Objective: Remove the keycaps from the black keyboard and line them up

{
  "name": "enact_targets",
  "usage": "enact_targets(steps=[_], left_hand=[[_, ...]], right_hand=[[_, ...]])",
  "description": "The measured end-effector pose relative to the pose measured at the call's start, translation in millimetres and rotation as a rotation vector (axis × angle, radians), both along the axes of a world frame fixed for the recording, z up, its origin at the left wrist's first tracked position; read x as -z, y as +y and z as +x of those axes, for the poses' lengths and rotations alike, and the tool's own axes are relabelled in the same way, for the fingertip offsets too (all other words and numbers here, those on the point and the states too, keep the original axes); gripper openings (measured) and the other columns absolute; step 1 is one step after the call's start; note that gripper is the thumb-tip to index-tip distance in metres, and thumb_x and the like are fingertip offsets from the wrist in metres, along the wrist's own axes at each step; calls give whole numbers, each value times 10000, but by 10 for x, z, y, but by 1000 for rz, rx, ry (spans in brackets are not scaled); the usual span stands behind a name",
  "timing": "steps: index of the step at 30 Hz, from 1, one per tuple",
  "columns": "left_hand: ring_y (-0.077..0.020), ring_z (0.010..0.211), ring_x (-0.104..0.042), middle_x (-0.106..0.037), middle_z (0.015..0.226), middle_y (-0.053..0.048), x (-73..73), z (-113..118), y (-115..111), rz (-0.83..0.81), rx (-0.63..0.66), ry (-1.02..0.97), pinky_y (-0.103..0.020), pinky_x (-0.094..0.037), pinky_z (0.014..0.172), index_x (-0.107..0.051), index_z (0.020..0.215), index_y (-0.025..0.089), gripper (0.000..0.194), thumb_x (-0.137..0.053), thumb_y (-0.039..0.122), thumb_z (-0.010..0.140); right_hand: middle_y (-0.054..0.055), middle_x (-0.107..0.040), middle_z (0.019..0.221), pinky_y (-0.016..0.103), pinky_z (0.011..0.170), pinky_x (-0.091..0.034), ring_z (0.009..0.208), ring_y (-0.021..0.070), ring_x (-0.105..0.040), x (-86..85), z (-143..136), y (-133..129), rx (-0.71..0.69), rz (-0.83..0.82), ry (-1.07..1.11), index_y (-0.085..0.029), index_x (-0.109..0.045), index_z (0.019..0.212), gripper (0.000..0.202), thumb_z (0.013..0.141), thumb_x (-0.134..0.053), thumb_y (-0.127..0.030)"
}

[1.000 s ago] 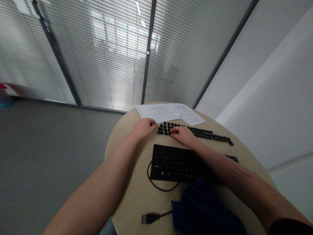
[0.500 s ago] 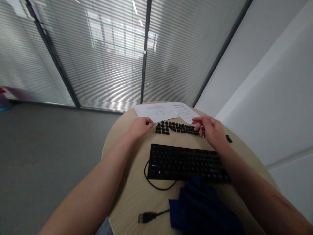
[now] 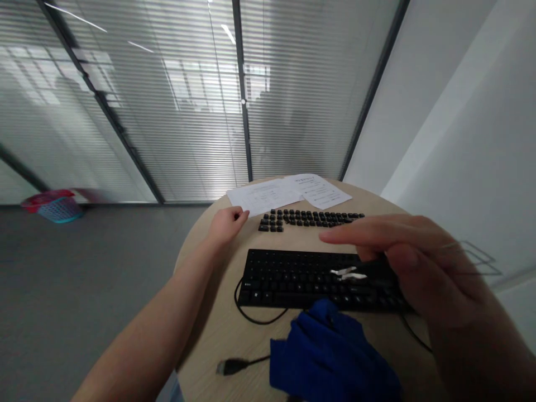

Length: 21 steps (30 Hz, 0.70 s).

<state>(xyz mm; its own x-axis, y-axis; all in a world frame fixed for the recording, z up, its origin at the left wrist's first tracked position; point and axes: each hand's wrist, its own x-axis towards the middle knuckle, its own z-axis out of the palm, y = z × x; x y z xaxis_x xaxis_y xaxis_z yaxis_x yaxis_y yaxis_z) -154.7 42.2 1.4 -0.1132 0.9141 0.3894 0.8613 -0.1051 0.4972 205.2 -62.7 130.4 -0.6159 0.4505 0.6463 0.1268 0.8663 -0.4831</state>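
The black keyboard (image 3: 301,279) lies on the round table, its cable curling off the left side. Beyond it, loose black keycaps (image 3: 310,218) are laid out in rows. My left hand (image 3: 228,224) rests curled at the paper's edge, left of the keycaps; whatever its fingers may hold is hidden. Above the keyboard's right part, my right hand (image 3: 422,268) grips a dark tool (image 3: 379,272) with pale metal tips; thin wire loops stick out behind. Its index finger is stretched forward. The handle is mostly covered by the fingers.
Two printed papers (image 3: 268,195) lie at the table's (image 3: 218,340) far edge. Crumpled blue cloth (image 3: 330,357) sits in front of the keyboard beside a USB plug (image 3: 232,366). A red and blue basket (image 3: 61,207) stands on the floor. A white wall rises at the right.
My right hand has moved from over the keycaps toward me and to the right, and the dark tool now shows in it. My left hand has shifted slightly left. The view has turned a little left.
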Motion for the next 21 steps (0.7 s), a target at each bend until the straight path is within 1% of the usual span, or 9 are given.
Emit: enact_targets(steps=[2, 5, 7, 8, 10, 12, 14, 16, 21], left_hand=[[-144, 553, -465, -524, 556, 6, -33, 56, -46, 30, -11, 24, -294, -275, 565, -491, 571, 215, 378, -501, 422, 888], [-144, 549, -464, -544, 564, -4, -113, 212, -88, 50, -24, 87, -297, -273, 558, -494, 570, 213, 382, -502, 403, 903], [-148, 552, -467, -560, 571, -11, -202, 354, -84, 33, 15, 157, -302, -266, 552, -513, 569, 214, 375, -515, 386, 902], [-150, 549, -463, -559, 564, -10, -255, 427, -74, 20, 48, 199, -306, -260, 550, -514, 559, 215, 373, -529, 378, 894], [-148, 540, -460, -556, 552, -6, -356, 548, -47, 14, 116, 241, -306, -257, 544, -513, 549, 214, 372, -554, 375, 882], [-151, 568, -490, -578, 579, -8, -416, 599, -30, 70, 103, 189, -298, -280, 555, -519, 564, 214, 375, -542, 388, 894], [-155, 591, -511, -590, 603, -11, -409, 560, -30, 169, -22, 90, -296, -308, 575, -515, 585, 215, 397, -478, 406, 931], [-163, 617, -522, -601, 629, -17, -352, 453, -39, 219, -132, 75, -301, -318, 592, -515, 603, 218, 391, -454, 411, 937], [-176, 637, -532, -591, 623, -22, -215, 210, -7, 229, -244, -13, -305, -330, 613, -516, 612, 224, 394, -425, 427, 937]], right_hand=[[44, -735, 945, 383, 811, -549, 872, 224, -693, -41, 26, 98, 34, 53, -15, -305, -685, 1265, 387, 1027, -391, -387], [58, -727, 1097, 410, 944, -513, 1032, 228, -672, 20, -11, 426, 246, 115, -78, -262, -650, 1303, 398, 1026, -365, -290], [78, -711, 1192, 419, 995, -487, 1123, 247, -645, 142, -81, 676, 371, 118, -183, -229, -617, 1341, 402, 998, -410, -256], [85, -714, 1194, 418, 990, -488, 1117, 250, -650, 221, -123, 787, 400, 103, -244, -216, -602, 1357, 420, 981, -415, -222], [91, -724, 1189, 407, 966, -500, 1091, 248, -665, 396, -209, 961, 404, 64, -352, -198, -593, 1364, 458, 946, -412, -149], [91, -725, 1206, 407, 952, -505, 1089, 253, -670, 569, -280, 1067, 421, 47, -445, -203, -636, 1315, 457, 920, -424, -113], [91, -727, 1209, 416, 941, -508, 1087, 265, -673, 714, -326, 1132, 461, 47, -525, -209, -690, 1237, 405, 930, -438, -134], [81, -742, 1174, 413, 925, -511, 1062, 269, -680, 815, -362, 1194, 502, 33, -573, -217, -737, 1148, 339, 951, -461, -196], [58, -774, 1057, 363, 834, -517, 971, 254, -697, 921, -576, 1473, 577, -60, -631, -238, -787, 1033, 258, 928, -557, -289]])
